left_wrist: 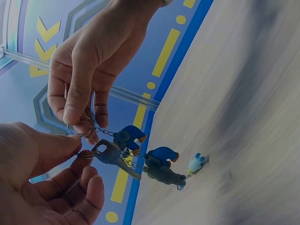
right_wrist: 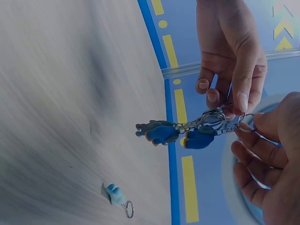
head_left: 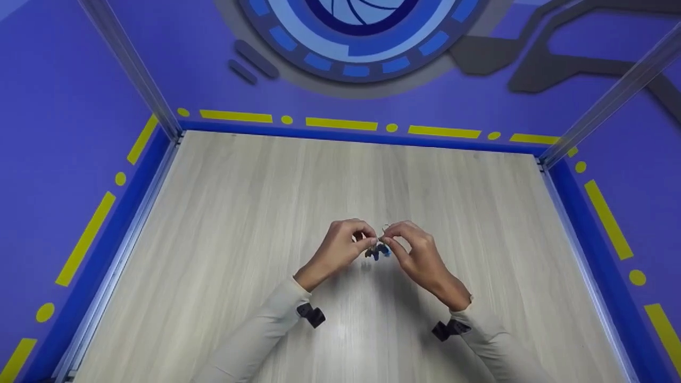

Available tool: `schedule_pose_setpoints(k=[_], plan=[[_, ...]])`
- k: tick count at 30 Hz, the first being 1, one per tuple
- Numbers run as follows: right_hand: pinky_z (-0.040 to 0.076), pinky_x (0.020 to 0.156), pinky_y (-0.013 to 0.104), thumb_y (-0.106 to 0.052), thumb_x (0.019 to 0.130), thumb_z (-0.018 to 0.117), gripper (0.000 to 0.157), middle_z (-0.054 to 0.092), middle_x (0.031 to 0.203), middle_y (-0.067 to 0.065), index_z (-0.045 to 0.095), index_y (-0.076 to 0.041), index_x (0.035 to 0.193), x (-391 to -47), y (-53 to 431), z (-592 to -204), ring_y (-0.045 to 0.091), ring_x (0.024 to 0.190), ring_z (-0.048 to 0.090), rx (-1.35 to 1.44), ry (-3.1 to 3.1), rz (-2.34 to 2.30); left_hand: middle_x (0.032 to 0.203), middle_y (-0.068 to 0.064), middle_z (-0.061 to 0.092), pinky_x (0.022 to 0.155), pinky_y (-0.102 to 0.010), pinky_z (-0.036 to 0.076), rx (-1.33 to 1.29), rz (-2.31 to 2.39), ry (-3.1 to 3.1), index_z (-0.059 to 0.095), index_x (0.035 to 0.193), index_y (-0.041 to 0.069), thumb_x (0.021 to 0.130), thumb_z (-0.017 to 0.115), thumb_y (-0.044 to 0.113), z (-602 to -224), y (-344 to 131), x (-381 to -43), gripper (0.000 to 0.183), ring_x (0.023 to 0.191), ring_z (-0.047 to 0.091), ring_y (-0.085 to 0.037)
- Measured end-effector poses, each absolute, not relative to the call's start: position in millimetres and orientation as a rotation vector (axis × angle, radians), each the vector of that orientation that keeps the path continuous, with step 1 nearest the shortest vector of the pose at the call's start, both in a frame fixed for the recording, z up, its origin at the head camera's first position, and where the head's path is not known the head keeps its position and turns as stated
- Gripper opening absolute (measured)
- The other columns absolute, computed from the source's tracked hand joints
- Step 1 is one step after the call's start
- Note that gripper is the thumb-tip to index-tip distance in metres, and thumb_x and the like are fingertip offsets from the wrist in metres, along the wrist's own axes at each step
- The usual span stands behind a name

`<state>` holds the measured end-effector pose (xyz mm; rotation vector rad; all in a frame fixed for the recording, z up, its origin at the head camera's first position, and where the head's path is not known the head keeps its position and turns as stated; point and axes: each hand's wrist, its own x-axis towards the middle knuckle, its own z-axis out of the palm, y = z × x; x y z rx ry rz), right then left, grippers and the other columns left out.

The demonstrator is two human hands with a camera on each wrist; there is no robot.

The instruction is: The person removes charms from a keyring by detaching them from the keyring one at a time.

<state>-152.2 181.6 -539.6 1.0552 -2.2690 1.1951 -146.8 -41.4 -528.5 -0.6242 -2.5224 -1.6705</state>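
My left hand (head_left: 340, 246) pinches a metal key ring (left_wrist: 85, 154) between thumb and fingertip. A key (left_wrist: 111, 153) hangs there with small animal figures, a blue one (left_wrist: 163, 155) and a grey-green one (left_wrist: 164, 175), on short chains. Facing it, my right hand (head_left: 423, 258) pinches another split ring (right_wrist: 247, 123), whose chain leads to a blue animal figure (right_wrist: 200, 137). The two rings meet between the fingertips; whether they are linked, I cannot tell. Below lies a light-blue figure (right_wrist: 115, 194) with its own ring (right_wrist: 129, 209) on the table, apart from both hands.
The pale wood-grain table (head_left: 255, 202) lies beneath the hands. Blue panels with yellow markings (head_left: 340, 124) stand at the back and both sides, with metal posts (head_left: 133, 69) at the back corners. Dark wrist cameras (head_left: 311, 315) sit on both sleeves.
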Motion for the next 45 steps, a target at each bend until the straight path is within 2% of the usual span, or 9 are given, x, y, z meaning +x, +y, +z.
schedule_pose_setpoints(k=[4, 9, 14, 18, 22, 27, 34, 38, 45], plan=[[0.054, 0.096, 0.02, -0.002, 0.101, 0.078, 0.003, 0.078, 0.102, 0.008, 0.076, -0.001, 0.104, -151.5, 182.3, -540.5, 0.027, 0.099, 0.076, 1.04, -2.283, 1.198, 0.089, -0.004, 0.077, 0.074, -0.026, 0.054, -0.614, -1.657, -2.533, 0.083, 0.092, 0.005, 0.095, 0.081, -0.002, -527.8, -41.8, -146.1, 0.007, 0.08, 0.071, -0.022], [0.055, 0.095, 0.021, 0.008, 0.095, 0.08, 0.014, 0.077, 0.102, 0.012, 0.075, -0.001, 0.103, -150.4, 183.4, -541.5, 0.028, 0.099, 0.076, 1.018, -2.307, 1.198, 0.089, 0.0, 0.078, 0.08, -0.03, 0.058, -0.577, -1.679, -2.543, 0.084, 0.092, 0.007, 0.096, 0.082, 0.0, -528.0, -43.2, -145.4, 0.008, 0.082, 0.069, -0.013], [0.061, 0.092, 0.034, 0.005, 0.097, 0.079, 0.011, 0.078, 0.102, 0.01, 0.076, -0.002, 0.103, -149.2, 184.8, -541.0, 0.027, 0.1, 0.076, 0.984, -2.337, 1.202, 0.09, 0.003, 0.077, 0.081, -0.034, 0.06, -0.548, -1.735, -2.513, 0.084, 0.092, 0.008, 0.096, 0.083, 0.002, -529.3, -44.9, -144.9, 0.008, 0.083, 0.068, -0.011], [0.062, 0.088, 0.04, 0.004, 0.1, 0.077, 0.008, 0.078, 0.102, 0.009, 0.075, -0.003, 0.103, -148.7, 185.5, -540.4, 0.025, 0.098, 0.076, 0.947, -2.35, 1.233, 0.09, 0.005, 0.078, 0.081, -0.032, 0.059, -0.509, -1.801, -2.483, 0.083, 0.092, 0.01, 0.096, 0.084, 0.004, -530.8, -47.7, -145.7, 0.008, 0.084, 0.07, -0.01], [0.061, 0.087, 0.033, 0.007, 0.099, 0.077, 0.011, 0.079, 0.102, 0.005, 0.075, -0.004, 0.102, -150.0, 188.3, -543.1, 0.024, 0.094, 0.076, 0.908, -2.32, 1.297, 0.091, 0.005, 0.079, 0.083, -0.032, 0.059, -0.437, -1.844, -2.45, 0.083, 0.093, 0.011, 0.096, 0.084, 0.004, -530.9, -52.8, -146.5, 0.008, 0.086, 0.071, -0.011], [0.055, 0.087, 0.021, 0.012, 0.095, 0.079, 0.018, 0.08, 0.099, 0.009, 0.075, -0.005, 0.1, -150.1, 194.8, -548.3, 0.025, 0.089, 0.075, 0.869, -2.288, 1.355, 0.091, 0.003, 0.079, 0.084, -0.036, 0.059, -0.397, -1.859, -2.427, 0.083, 0.093, 0.011, 0.096, 0.083, 0.003, -532.1, -58.7, -146.9, 0.008, 0.087, 0.071, -0.013], [0.053, 0.091, 0.018, 0.004, 0.097, 0.08, 0.008, 0.079, 0.098, 0.01, 0.076, -0.003, 0.1, -145.8, 210.0, -558.6, 0.025, 0.092, 0.075, 0.829, -2.343, 1.306, 0.093, 0.008, 0.078, 0.083, -0.036, 0.06, -0.379, -1.83, -2.451, 0.082, 0.095, 0.011, 0.097, 0.081, 0.003, -531.8, -62.4, -144.7, 0.008, 0.089, 0.07, -0.011], [0.056, 0.09, 0.023, 0.003, 0.097, 0.081, 0.007, 0.079, 0.099, 0.007, 0.077, -0.002, 0.1, -141.8, 220.4, -567.6, 0.023, 0.094, 0.075, 0.781, -2.406, 1.265, 0.096, 0.005, 0.078, 0.082, -0.034, 0.059, -0.378, -1.825, -2.459, 0.082, 0.097, 0.011, 0.098, 0.08, 0.003, -530.2, -63.3, -143.5, 0.008, 0.091, 0.07, -0.012], [0.062, 0.084, 0.044, 0.001, 0.097, 0.082, 0.01, 0.078, 0.096, 0.007, 0.077, -0.007, 0.097, -137.5, 231.1, -584.4, 0.019, 0.092, 0.074, 0.688, -2.559, 1.223, 0.101, -0.001, 0.078, 0.083, -0.036, 0.059, -0.403, -1.856, -2.455, 0.083, 0.102, 0.009, 0.099, 0.079, 0.003, -528.3, -66.3, -141.8, 0.007, 0.094, 0.069, -0.014]])
